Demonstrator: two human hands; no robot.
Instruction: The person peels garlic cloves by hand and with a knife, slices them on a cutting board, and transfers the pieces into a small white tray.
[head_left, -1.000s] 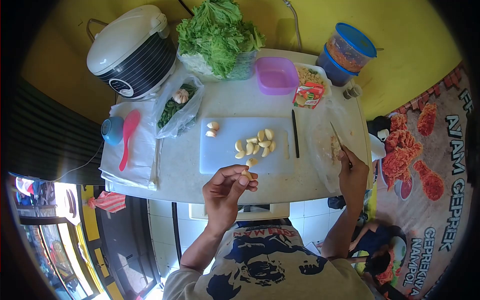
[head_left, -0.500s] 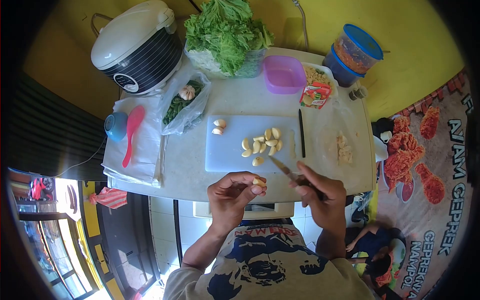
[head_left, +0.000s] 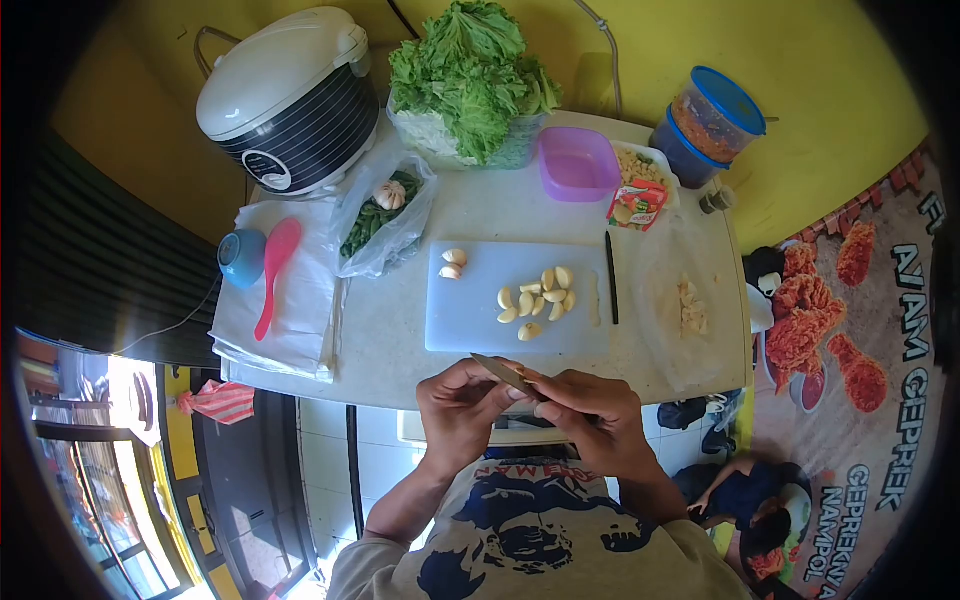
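In front of my chest, just past the table's near edge, my two hands meet. My right hand [head_left: 594,412] grips a small knife [head_left: 500,373], its blade pointing up and to the left across my left fingertips. My left hand [head_left: 453,418] is closed in a pinch on a garlic clove, mostly covered by the blade and fingers. Beyond them lies a pale blue cutting board [head_left: 465,315]. A loose group of peeled garlic cloves [head_left: 530,331] rests at its right half, and two cloves [head_left: 453,264] sit near its upper left.
Garlic skins [head_left: 692,310] lie on clear plastic at right, beside a black stick-like item [head_left: 611,280]. Behind stand a purple container [head_left: 578,175], a lettuce tub [head_left: 465,150] and a rice cooker [head_left: 290,110]. Left are bagged green chillies [head_left: 370,225] and a pink rice paddle [head_left: 278,270]. A person [head_left: 745,500] sits lower right.
My right hand has brought the knife left and down to the clove in my left hand. The blade now overlaps the left fingertips. The view has shifted slightly.
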